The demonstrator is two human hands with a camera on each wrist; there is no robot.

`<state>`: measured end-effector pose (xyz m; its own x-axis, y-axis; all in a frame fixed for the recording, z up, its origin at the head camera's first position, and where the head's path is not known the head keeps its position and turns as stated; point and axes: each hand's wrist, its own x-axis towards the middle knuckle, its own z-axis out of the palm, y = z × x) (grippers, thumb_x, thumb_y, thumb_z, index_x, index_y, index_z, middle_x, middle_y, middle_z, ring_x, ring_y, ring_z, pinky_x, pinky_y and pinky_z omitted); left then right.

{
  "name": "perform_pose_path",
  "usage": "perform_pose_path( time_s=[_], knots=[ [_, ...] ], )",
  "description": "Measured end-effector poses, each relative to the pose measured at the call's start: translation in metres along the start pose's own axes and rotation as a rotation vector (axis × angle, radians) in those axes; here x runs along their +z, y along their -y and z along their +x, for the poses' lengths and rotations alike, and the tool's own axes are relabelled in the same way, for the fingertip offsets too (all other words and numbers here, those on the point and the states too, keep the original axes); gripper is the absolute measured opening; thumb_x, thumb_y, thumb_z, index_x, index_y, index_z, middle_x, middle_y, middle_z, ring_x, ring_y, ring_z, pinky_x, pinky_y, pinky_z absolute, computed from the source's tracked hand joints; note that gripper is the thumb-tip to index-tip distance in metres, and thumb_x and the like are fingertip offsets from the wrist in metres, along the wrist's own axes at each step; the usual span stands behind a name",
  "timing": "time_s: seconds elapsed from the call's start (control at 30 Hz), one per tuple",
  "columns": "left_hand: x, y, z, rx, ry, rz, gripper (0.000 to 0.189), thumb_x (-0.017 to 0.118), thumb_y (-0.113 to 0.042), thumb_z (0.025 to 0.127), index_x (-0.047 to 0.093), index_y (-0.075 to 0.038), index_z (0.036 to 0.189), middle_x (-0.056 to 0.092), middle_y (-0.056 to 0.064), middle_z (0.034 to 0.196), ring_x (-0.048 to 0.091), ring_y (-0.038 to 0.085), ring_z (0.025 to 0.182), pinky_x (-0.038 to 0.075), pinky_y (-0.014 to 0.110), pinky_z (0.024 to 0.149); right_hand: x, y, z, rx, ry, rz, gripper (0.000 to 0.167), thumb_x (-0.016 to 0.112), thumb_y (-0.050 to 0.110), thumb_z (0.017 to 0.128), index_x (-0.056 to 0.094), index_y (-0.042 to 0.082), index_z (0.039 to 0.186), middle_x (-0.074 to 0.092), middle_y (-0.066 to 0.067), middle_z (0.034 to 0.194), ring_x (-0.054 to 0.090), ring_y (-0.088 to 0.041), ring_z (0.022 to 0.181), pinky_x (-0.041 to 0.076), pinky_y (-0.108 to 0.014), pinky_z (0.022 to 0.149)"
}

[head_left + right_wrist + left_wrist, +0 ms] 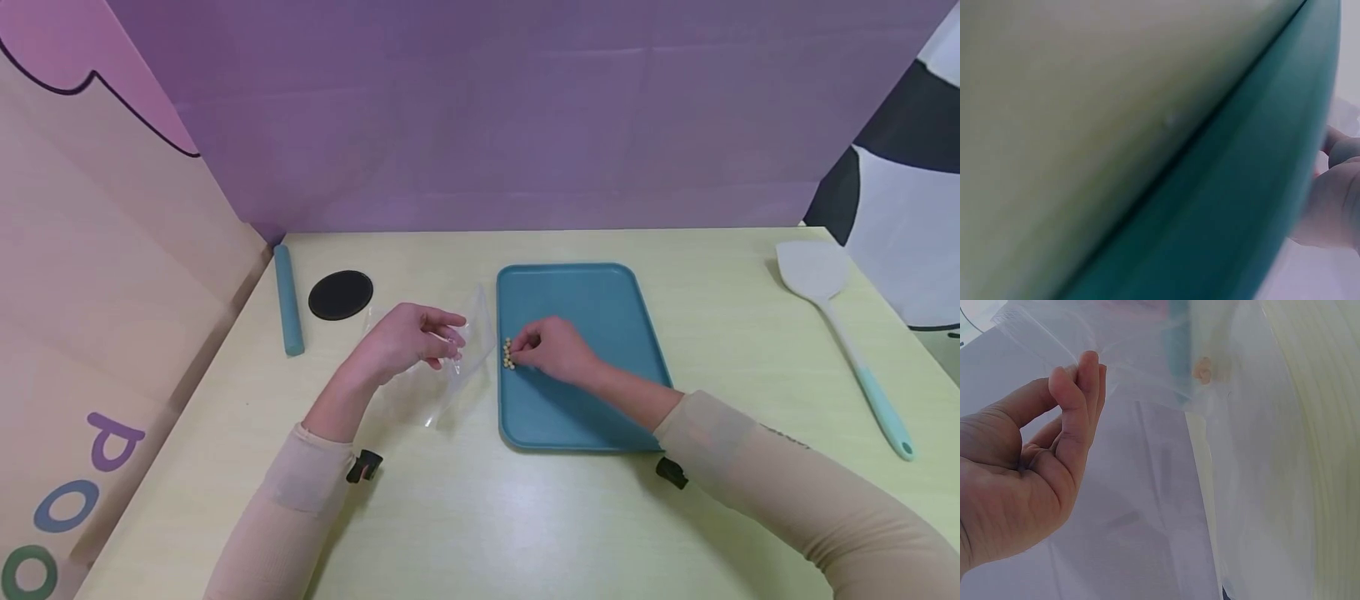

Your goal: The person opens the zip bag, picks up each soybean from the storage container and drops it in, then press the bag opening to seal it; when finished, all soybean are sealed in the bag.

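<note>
My left hand (412, 337) pinches the mouth of a clear plastic bag (474, 354) between thumb and fingers, left of the blue tray. In the left wrist view a small beige clump (1202, 370) shows through the film of the bag. Several small round beige beans (508, 353) lie grouped by the left rim of the tray (585, 443). Over that rim my right hand (557, 350) bends down, thumb and forefinger pinched together at the beans; the fingertips hide what is between them. In the right wrist view the tray's side (1210, 206) covers most of the right hand.
A black disc (341, 295) and a blue rod (288, 300) lie at the back left of the table. At the far right lies a spatula (840, 325) with a white blade and pale green handle. A purple panel (510, 117) stands behind the table.
</note>
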<state>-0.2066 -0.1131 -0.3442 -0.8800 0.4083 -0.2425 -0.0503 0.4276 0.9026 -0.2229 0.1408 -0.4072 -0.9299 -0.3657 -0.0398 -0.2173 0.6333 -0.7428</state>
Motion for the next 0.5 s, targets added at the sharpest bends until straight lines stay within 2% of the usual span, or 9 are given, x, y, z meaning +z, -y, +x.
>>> perform_pose_path(
  time_s=[0.5],
  knots=[
    [0.0006,-0.0015,0.0001,-0.015,-0.001,-0.010,0.046,0.067,0.002,0.093,0.059,0.001,0.139,0.068,0.023,0.119,0.069,0.036,0.103,0.058,0.042,0.083,-0.0001,0.0006,-0.0009,-0.003,0.004,-0.023,0.007,0.071,0.007,0.089,0.077,0.002,0.088,0.067,0.000,0.075,0.054,-0.014,0.069,0.044,-0.028,0.065]
  ],
)
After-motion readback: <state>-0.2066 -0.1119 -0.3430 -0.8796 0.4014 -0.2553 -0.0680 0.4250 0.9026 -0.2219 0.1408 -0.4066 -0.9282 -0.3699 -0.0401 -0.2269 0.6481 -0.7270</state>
